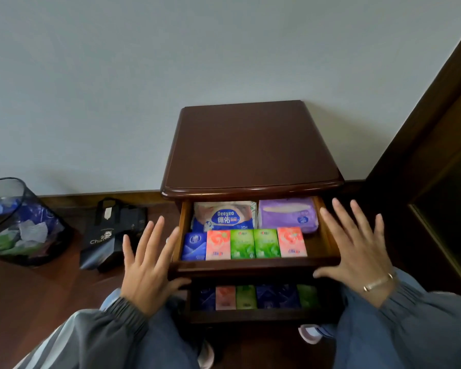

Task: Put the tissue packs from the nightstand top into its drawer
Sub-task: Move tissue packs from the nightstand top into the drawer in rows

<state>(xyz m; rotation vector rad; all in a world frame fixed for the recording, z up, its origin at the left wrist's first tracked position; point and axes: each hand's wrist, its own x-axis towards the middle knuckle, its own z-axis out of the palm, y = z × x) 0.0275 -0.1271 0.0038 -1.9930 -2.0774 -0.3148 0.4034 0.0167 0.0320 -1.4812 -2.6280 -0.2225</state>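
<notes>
Colourful tissue packs (242, 243) in open drawer (253, 265)

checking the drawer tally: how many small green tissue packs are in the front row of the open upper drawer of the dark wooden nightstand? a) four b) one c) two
c: two small green tissue packs sit side by side in the front row of the upper drawer, between two pink packs.

Dark brown nightstand (250, 145) — blue, pink, green tissue packs (242, 244) — purple pouch (288, 213).

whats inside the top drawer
The top drawer holds a front row of five small packs, with a Deeyeo pack and a purple pack behind. Its rear is hidden under the nightstand top.
</notes>
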